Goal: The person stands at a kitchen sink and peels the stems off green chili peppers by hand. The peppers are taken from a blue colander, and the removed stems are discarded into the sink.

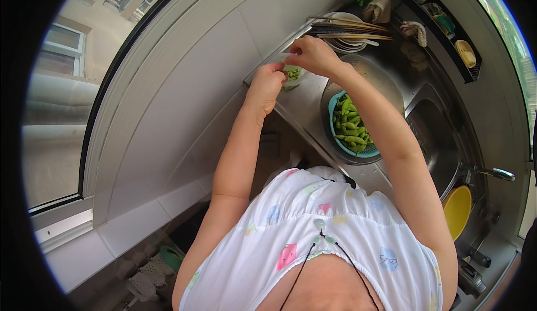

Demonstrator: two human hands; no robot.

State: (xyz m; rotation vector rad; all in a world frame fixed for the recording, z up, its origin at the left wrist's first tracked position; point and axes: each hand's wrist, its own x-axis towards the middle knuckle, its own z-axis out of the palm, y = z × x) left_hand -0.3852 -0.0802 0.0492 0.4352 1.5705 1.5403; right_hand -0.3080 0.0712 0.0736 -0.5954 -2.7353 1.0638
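A translucent plastic container or bag (296,78) holding shelled green beans sits on the steel counter by the wall. My left hand (268,82) is at its left side, fingers curled over the near edge. Above its far rim, my right hand (314,57) is bent down with thumb and fingertips close together. Whether either hand pinches the rim or a small bean cannot be made out. Nearer to me, a turquoise plastic basket (332,120) full of green soybean pods (352,128) rests in a round metal basin (325,101), partly covered by my right forearm.
Chopsticks (352,31) lie across stacked white bowls (346,48) behind my right hand. To the right are a steel sink (436,118), a faucet (495,172) and a yellow bowl (457,212). A black shelf (457,55) holds a soap dish (465,53). A white wall (209,67) borders the left.
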